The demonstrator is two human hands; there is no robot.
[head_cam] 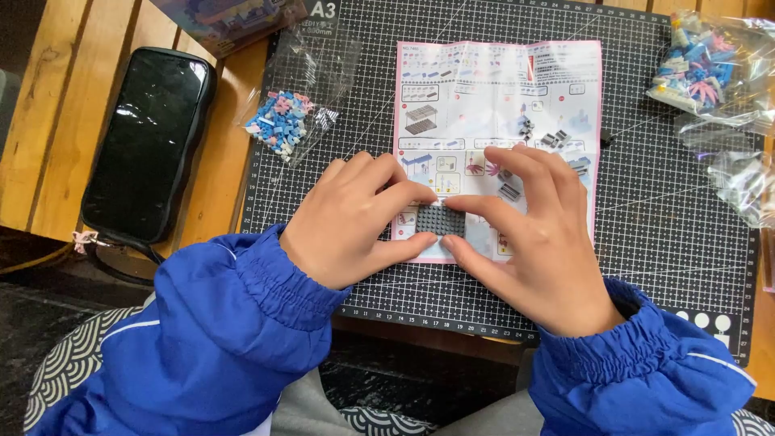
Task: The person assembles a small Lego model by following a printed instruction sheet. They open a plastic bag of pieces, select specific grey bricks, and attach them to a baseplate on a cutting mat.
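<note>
A small dark grey studded plate [441,220] lies on the lower part of a pink-edged instruction sheet [494,89]. My left hand [353,220] pinches the plate's left side between thumb and forefinger. My right hand [529,239] grips its right side the same way. Both wrists come out of blue jacket sleeves. Several small grey pieces [549,139] rest on the sheet above my right fingers.
A dark cutting mat [662,218] with a grid covers the wooden slat table. A clear bag of blue, pink and white bricks [282,119] lies at the mat's left. More bags of bricks [704,69] sit at the right. A black phone [149,137] lies far left.
</note>
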